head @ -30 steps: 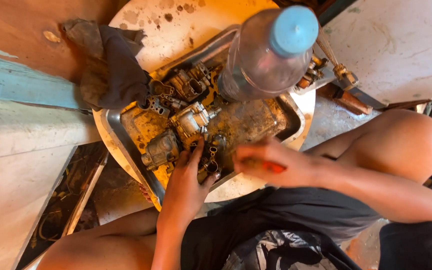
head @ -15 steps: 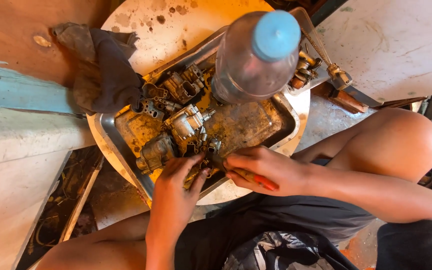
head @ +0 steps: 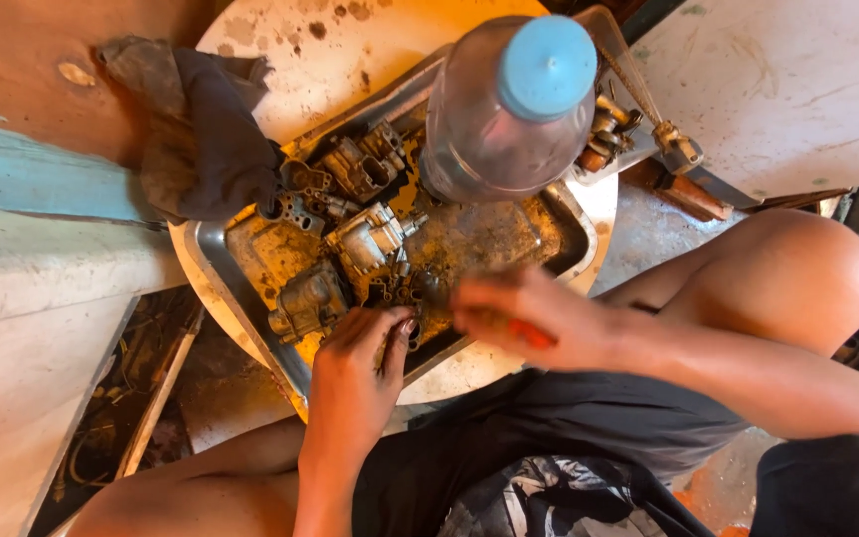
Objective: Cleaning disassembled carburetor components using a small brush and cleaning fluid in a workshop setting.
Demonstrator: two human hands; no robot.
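Note:
A shallow metal tray [head: 241, 308] with yellowish oily liquid holds several dirty carburetor parts [head: 365, 234]. My left hand [head: 355, 373] reaches over the tray's near edge, fingertips pinching small dark parts [head: 397, 291] in the tray. My right hand [head: 529, 318], blurred, hovers over the tray's near right side and is closed on a thin red-handled tool [head: 531, 333]. A clear plastic bottle with a blue cap [head: 509, 104] stands at the far side of the tray.
The tray rests on a round stained white tabletop [head: 290, 50]. A dark rag [head: 201, 134] lies at its left. Metal tools [head: 663, 139] lie at the right edge. My bare knees flank the table; a light board [head: 797, 80] is at right.
My right hand has shifted left toward the small parts and is blurred with motion. My left hand stays at the tray's near edge, fingers still on the small parts.

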